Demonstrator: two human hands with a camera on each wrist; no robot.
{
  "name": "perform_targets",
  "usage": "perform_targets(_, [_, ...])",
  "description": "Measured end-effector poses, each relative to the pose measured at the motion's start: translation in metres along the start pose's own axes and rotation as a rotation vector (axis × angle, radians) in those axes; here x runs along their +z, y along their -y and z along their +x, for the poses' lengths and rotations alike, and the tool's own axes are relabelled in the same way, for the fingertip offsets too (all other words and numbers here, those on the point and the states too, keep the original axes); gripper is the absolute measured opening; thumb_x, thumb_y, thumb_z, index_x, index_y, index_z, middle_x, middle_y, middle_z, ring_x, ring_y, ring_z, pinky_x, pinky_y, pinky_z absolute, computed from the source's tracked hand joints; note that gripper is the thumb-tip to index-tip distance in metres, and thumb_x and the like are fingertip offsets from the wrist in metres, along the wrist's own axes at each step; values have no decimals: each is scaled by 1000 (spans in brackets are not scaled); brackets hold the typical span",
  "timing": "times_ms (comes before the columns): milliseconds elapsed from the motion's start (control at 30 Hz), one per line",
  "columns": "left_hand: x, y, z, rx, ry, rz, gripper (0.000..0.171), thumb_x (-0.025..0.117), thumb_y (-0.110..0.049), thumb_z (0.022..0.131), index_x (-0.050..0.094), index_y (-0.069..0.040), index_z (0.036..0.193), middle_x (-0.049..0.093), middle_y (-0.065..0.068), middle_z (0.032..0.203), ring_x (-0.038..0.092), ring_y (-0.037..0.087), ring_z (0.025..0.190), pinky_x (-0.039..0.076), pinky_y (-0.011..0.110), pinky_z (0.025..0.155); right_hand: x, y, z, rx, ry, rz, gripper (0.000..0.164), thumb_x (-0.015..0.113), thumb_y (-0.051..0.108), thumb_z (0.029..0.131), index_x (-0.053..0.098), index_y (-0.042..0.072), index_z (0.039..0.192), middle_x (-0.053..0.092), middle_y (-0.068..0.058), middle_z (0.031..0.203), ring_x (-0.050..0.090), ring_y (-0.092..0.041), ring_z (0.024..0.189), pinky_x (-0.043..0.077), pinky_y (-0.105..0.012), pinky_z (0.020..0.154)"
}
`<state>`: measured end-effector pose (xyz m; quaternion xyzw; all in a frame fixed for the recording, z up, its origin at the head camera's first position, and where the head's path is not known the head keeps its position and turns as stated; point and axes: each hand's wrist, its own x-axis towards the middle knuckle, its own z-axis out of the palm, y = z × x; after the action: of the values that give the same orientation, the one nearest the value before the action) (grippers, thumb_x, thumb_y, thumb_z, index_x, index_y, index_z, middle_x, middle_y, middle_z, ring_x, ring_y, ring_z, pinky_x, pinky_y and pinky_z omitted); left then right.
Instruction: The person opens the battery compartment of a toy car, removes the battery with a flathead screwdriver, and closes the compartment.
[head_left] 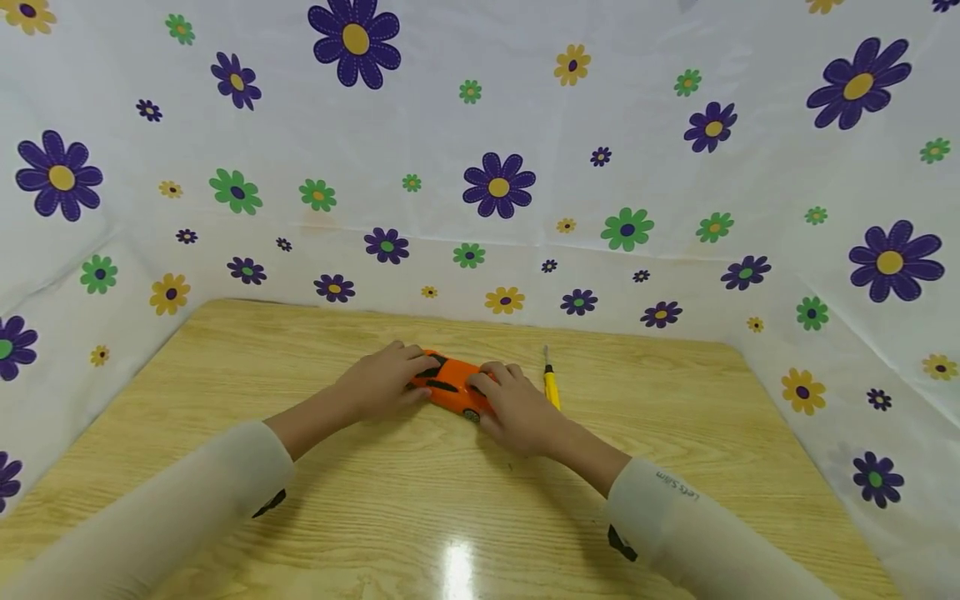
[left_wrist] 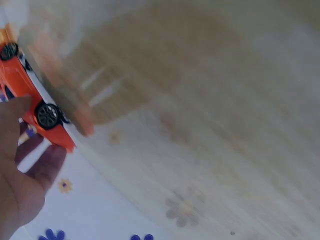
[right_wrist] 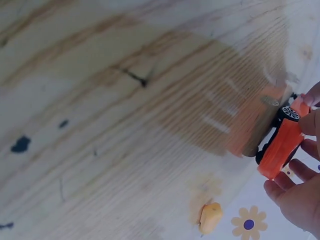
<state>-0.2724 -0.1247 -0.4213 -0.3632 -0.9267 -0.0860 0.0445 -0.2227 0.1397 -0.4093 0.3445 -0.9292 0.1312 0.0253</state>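
Note:
An orange toy car (head_left: 453, 385) with dark windows is held between both hands over the wooden table. My left hand (head_left: 381, 381) grips one end of it, thumb on the near side and fingers over the top. At the other end my right hand (head_left: 519, 408) holds the car the same way. In the left wrist view, the car's black wheels (left_wrist: 48, 116) face the table, with the left hand (left_wrist: 25, 170) around its end. The right wrist view has the right hand (right_wrist: 300, 200) on the orange body (right_wrist: 281, 147); its reflection shows in the tabletop.
A screwdriver (head_left: 551, 387) with a yellow handle lies just beyond the right hand, its tip pointing to the back. The wooden table (head_left: 420, 517) ends at a white sheet (head_left: 420, 125) printed with flowers, which stands behind and at both sides.

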Motion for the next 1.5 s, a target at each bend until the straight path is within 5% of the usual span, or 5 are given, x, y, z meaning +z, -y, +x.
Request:
perform_targets(233, [-5, -21, -12, -54, -22, 48, 46, 70, -38, 99, 64, -13, 137, 65, 7, 121, 57, 25, 100, 60, 36, 74, 2, -5, 1, -8, 9, 47, 44, 57, 12, 95, 55, 12, 139, 49, -14, 144, 48, -36, 127, 46, -51, 109])
perform_targets(467, [-8, -17, -14, -8, -36, 30, 43, 72, -33, 98, 65, -12, 134, 65, 7, 117, 56, 24, 96, 58, 34, 69, -1, -8, -1, -45, -4, -2, 43, 58, 13, 95, 57, 11, 138, 52, -15, 141, 50, -36, 125, 47, -51, 108])
perform_targets(633, [-7, -6, -13, 85, -49, -8, 42, 73, -29, 97, 64, -10, 133, 63, 9, 122, 59, 26, 104, 60, 39, 83, -4, -9, -4, -86, -18, -84, 40, 65, 22, 99, 60, 10, 137, 55, -16, 138, 52, -35, 121, 50, -49, 105])
perform_targets(833, [-9, 7, -11, 118, 21, -97, 43, 74, -21, 97, 62, -9, 136, 61, 12, 138, 57, 31, 128, 52, 46, 106, -3, -14, -6, -124, -21, -124, 45, 71, 25, 98, 59, 9, 139, 57, -14, 136, 54, -31, 118, 52, -42, 104])
perform_targets(1500, [-13, 4, -31, 170, 75, -86, 48, 76, -28, 96, 63, -13, 139, 61, 10, 139, 56, 31, 126, 53, 47, 105, -4, -10, -18, -209, 21, -139, 46, 71, 22, 99, 58, 10, 141, 58, -10, 135, 54, -29, 122, 54, -41, 102])
